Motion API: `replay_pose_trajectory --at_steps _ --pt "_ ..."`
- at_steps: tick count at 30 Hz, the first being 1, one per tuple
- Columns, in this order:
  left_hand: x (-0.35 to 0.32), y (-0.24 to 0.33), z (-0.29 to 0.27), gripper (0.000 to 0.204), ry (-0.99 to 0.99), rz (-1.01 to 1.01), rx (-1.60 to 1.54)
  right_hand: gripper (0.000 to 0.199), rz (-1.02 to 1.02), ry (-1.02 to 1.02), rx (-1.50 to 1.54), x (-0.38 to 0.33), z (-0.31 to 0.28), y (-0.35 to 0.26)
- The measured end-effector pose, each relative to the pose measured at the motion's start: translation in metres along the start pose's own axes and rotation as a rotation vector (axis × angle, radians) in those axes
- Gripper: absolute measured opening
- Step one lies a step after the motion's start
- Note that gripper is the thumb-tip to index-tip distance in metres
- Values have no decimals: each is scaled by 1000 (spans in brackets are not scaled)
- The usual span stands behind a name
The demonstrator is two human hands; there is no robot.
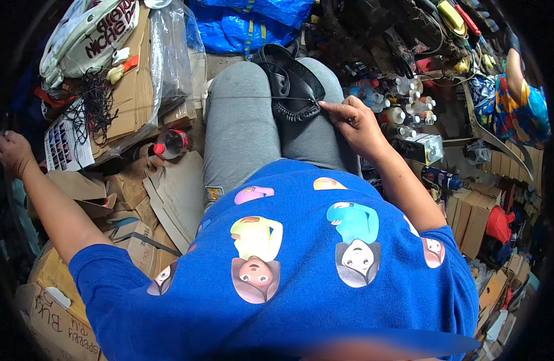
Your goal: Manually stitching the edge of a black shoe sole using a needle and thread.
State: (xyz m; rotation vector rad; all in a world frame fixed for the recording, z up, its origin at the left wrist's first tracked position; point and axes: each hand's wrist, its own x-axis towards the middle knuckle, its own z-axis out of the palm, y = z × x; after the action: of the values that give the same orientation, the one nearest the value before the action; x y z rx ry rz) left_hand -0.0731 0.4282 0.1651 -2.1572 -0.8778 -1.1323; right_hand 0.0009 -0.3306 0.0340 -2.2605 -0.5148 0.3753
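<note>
A black shoe (303, 81) rests between my thighs, with a row of dark stitch loops along its near edge. A thin dark thread (247, 97) stretches taut from that edge leftward across my left thigh. My right hand (360, 123) is closed in a pinch at the shoe's right edge, thumb and forefinger where the thread ends. Far out to the left, my arm is extended and my left hand (15, 154) is curled closed. Whatever it holds is hidden, and the thread cannot be followed all the way to it.
Left of my legs lie a tangle of black cords (96, 105), cardboard sheets (176, 192) and a red-capped bottle (171, 144). A blue tarp (247, 27) is ahead. Several small bottles (409, 102) stand to the right, near another person's colourful clothing (520, 114).
</note>
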Motion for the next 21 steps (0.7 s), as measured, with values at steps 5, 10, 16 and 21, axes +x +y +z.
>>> replay_pose_trajectory --at_steps 5,10,16,21 --pt "16 -44 42 40 -53 87 12 32 65 -95 145 6 -4 1" --pt "10 -14 53 41 -136 84 78 30 121 -186 271 14 -13 9" --pt "8 -28 49 39 -125 99 15 30 137 -248 298 19 -13 9" --pt "6 42 0 32 -218 77 -229 32 111 -120 -15 8 -9 -7"
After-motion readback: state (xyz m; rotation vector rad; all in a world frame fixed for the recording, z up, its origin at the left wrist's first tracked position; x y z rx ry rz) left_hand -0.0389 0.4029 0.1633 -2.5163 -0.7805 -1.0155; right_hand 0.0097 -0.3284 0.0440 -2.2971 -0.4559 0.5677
